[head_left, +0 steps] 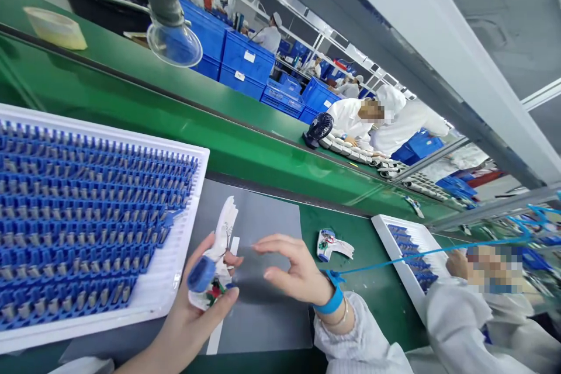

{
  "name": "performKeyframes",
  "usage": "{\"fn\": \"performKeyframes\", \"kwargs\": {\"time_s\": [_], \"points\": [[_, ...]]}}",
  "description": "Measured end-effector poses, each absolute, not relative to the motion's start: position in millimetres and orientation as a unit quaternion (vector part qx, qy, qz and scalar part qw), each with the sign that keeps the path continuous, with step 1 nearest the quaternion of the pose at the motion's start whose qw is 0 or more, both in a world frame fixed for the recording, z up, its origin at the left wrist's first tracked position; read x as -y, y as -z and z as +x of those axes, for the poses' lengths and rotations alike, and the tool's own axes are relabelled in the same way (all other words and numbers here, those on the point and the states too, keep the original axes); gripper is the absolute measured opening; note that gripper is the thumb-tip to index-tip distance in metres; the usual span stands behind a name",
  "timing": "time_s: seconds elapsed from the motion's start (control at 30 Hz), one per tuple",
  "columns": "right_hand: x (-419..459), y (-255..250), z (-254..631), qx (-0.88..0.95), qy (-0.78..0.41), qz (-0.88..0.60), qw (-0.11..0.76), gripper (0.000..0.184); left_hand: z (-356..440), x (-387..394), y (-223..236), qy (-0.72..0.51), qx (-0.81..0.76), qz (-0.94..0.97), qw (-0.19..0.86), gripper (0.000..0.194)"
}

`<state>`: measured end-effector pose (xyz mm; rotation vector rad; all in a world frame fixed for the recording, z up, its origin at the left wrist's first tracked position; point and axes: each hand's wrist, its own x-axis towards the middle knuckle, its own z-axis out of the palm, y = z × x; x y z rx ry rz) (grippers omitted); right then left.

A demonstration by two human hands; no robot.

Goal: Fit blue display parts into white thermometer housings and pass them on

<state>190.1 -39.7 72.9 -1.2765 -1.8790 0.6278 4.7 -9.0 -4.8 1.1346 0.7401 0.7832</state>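
Observation:
My left hand [193, 310] is closed around a white plastic housing half [221, 245] with a blue part and small wires at its lower end, held upright over a grey mat [267, 216]. My right hand [289, 269] hovers just right of it, fingers curved and thumb near forefinger, as if pinching something thin that I cannot make out. A blue wrist strap [331, 301] with a blue coiled cord circles the right wrist. Another white housing with wiring [328, 244] lies on the green bench beyond the mat.
A large white tray of several blue parts [87, 216] fills the left. A second tray [405, 245] sits at right beside a co-worker's white sleeve [460, 310]. A green conveyor [219, 134], a black fan [319, 127], blue crates and other workers lie beyond.

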Motion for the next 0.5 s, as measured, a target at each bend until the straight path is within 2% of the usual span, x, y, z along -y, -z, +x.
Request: {"fn": "performKeyframes", "kwargs": {"time_s": [0.1,0.17,0.33,0.5], "points": [[44.3,-77.4,189.6,0.756,-0.236,-0.489,0.366,0.056,7.7,5.4,13.2,-0.332,-0.318,0.635,0.620,0.054],[47.0,-77.3,184.0,0.778,-0.248,-0.480,0.320,0.059,9.5,2.2,17.4,-0.317,-0.283,0.705,0.568,0.053],[51.9,-80.9,174.4,0.755,-0.254,-0.571,0.199,0.046,11.5,-1.4,18.7,-0.283,-0.274,0.760,0.518,0.060],[57.0,-92.1,180.2,0.739,-0.230,-0.613,0.158,0.034,12.9,0.2,15.2,-0.267,-0.284,0.751,0.533,0.053]]}}
